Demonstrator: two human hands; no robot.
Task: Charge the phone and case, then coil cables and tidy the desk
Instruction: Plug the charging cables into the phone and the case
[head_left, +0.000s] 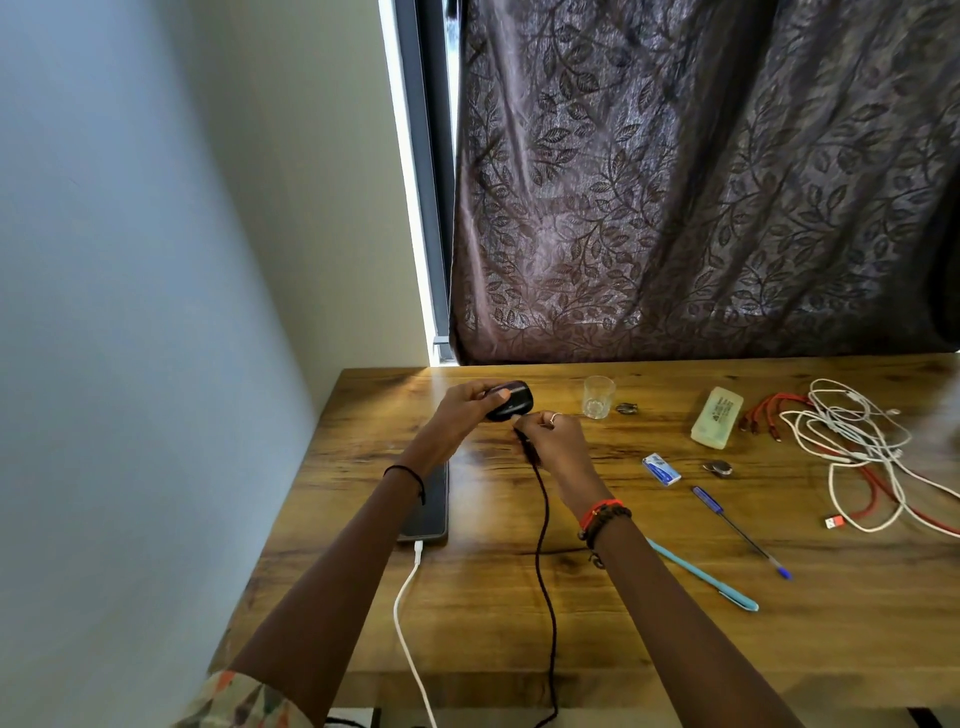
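Note:
My left hand (460, 410) holds a small black earbud case (511, 401) above the back of the wooden desk (493, 613). Right beside it, my right hand (550, 441) pinches the plug end of a black braided cable (544, 551), held against the case's lower edge. That cable runs down across the desk and over its front edge. A dark phone (431, 512) lies flat under my left forearm, with a white cable (408, 603) plugged into its near end. A tangle of white cables (852, 441) and red cables (769, 415) lies at the right.
A small glass (598, 397), a pale green box (717, 423), a blue-white packet (661, 468), two small dark objects (718, 468), a blue pen (740, 532) and a teal pen (701, 579) sit on the desk. A brown leaf-patterned curtain (675, 182) hangs behind; a wall (130, 312) stands left.

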